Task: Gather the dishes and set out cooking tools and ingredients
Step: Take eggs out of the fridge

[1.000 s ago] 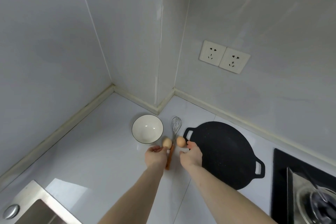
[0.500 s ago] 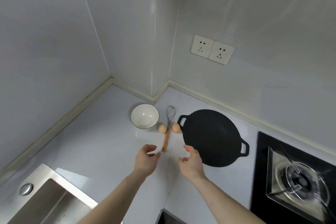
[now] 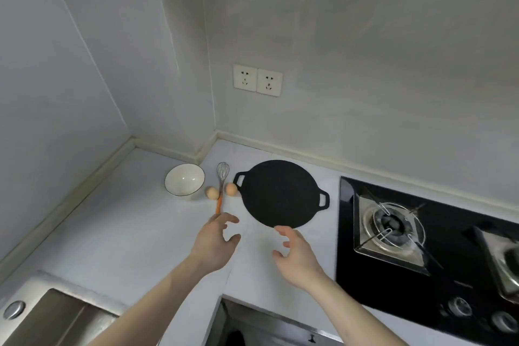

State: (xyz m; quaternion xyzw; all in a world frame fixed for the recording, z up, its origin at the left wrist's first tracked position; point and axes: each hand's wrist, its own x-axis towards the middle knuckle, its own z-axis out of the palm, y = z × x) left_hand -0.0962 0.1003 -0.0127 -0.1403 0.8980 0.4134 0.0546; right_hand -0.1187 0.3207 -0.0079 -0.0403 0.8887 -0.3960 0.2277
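Note:
A white bowl point(image 3: 184, 179) with a dark rim stands in the counter's back corner. To its right lies a wire whisk point(image 3: 221, 183) with an orange handle, one brown egg point(image 3: 212, 193) on its left side and a second egg point(image 3: 231, 189) on its right. A flat black griddle pan point(image 3: 280, 193) with two loop handles rests beside them. My left hand point(image 3: 214, 241) hovers open just in front of the whisk handle's end. My right hand point(image 3: 298, 253) hovers open near the pan's front edge. Neither hand holds anything.
A black gas hob point(image 3: 421, 244) with steel burners fills the right side. A steel sink point(image 3: 50, 314) lies at the bottom left. Two wall sockets point(image 3: 257, 80) sit above the counter. The white counter point(image 3: 118, 233) ends at a front edge below my wrists.
Both hands let go of the eggs beside the whisk and drew back towards me, fingers spread. The view shifted right, showing more of the hob.

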